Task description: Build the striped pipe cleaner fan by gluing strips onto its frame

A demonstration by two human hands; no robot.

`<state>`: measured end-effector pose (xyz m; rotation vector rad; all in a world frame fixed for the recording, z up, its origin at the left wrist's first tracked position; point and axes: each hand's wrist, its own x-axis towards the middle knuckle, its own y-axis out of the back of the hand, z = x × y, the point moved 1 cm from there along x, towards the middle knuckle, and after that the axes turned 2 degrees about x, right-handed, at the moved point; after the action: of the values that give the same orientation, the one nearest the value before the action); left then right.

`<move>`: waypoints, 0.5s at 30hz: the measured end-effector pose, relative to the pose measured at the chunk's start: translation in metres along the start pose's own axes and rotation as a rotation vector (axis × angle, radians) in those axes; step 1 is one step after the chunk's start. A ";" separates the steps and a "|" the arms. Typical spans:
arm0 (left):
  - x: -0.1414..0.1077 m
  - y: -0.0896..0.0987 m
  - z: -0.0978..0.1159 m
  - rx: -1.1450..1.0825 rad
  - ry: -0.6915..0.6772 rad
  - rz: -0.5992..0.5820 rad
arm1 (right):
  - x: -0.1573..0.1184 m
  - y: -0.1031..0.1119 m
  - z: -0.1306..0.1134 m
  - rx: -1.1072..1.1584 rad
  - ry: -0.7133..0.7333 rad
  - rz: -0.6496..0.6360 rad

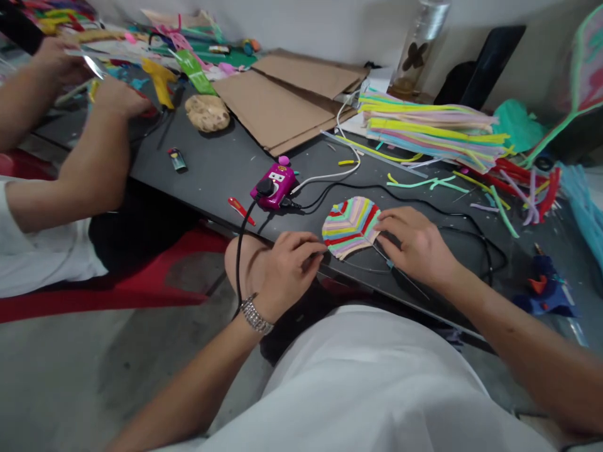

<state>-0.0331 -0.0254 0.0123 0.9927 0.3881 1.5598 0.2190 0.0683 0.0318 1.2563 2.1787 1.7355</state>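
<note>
A leaf-shaped piece (351, 227) made of striped pipe cleaners in red, yellow, mint, blue and lilac is held at the table's front edge. My left hand (294, 267), with a metal bracelet at the wrist, has thumb and forefinger pinched at the leaf's lower left edge. On the other side my right hand (417, 242) grips the leaf's right edge between thumb and fingers. A thin wire stem (407, 279) runs from the leaf down to the right, under my right hand. Whether my left fingertips also hold a thin strand is hidden.
Behind the leaf lie a magenta power outlet (273, 186) with black cables, a red cutter (241, 211) and bundled pipe cleaners (431, 129). A blue glue gun (546, 295) lies right. Cardboard (287, 103) is at the back. Another person's hands (115, 97) work with scissors, left.
</note>
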 end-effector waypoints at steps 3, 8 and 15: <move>0.006 -0.008 -0.006 -0.010 -0.108 -0.042 | -0.007 -0.006 -0.032 -0.030 -0.015 -0.090; 0.008 -0.017 -0.008 -0.112 -0.033 -0.095 | -0.016 -0.029 -0.056 -0.009 -0.051 -0.131; 0.007 -0.022 -0.007 -0.132 -0.030 -0.066 | -0.011 -0.040 -0.056 0.012 -0.042 -0.071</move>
<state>-0.0241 -0.0112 -0.0055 0.8915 0.2897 1.4901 0.1749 0.0175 0.0130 1.1919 2.1852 1.6568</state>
